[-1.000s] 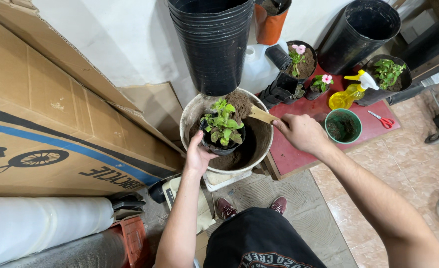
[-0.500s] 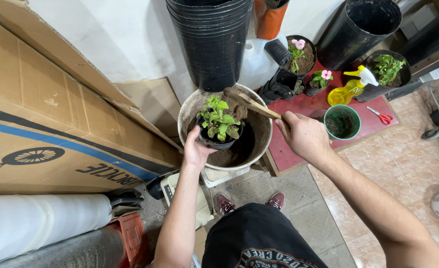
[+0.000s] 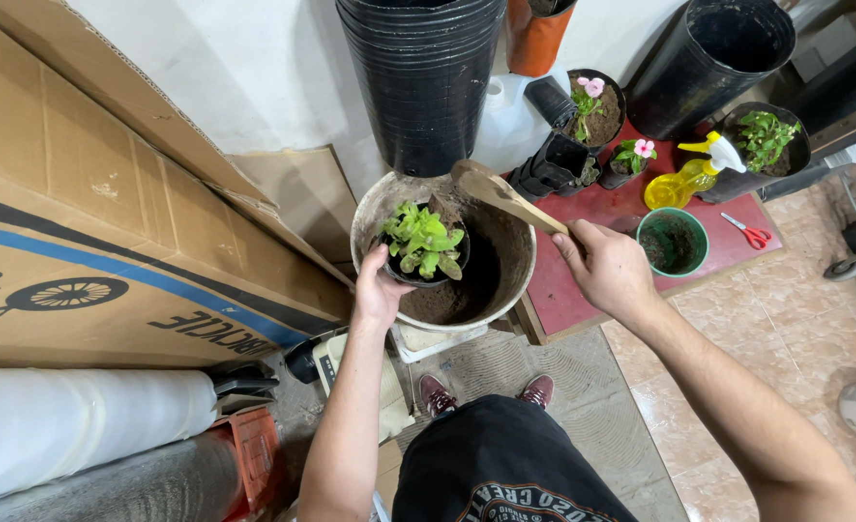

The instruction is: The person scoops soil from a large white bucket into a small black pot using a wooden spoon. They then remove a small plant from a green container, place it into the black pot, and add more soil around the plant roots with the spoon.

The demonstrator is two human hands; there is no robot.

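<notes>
Black plastic pot (image 3: pixel 426 274) with a leafy green plant (image 3: pixel 423 238) sits in the left grip (image 3: pixel 378 293), fingers wrapped on its near wall, thumb up along the left side. Pot hangs inside the mouth of the white bucket (image 3: pixel 522 290), above the dark soil (image 3: pixel 457 300) filling the bucket bottom. Can't tell if the pot base touches the soil.

Right grip (image 3: pixel 610 271) is closed on the handle of a wooden scoop (image 3: pixel 505 196). Scoop blade points away from that grip, up and to the left, over the far rim of the bucket, just beyond the plant. Blade looks dusted with soil; load not clear.

Just right of the right grip: green cup (image 3: pixel 673 243) with soil inside, standing on a red board (image 3: pixel 583 290). Further out from it on the same board: yellow spray bottle (image 3: pixel 684 181), red-handled scissors (image 3: pixel 745 230), small pots with pink flowers (image 3: pixel 594 101).

Beyond the left grip, past the bucket: tall stack of black nursery pots (image 3: pixel 422 77). Left of the left grip: large cardboard box (image 3: pixel 89 242) leaning at the wall.
</notes>
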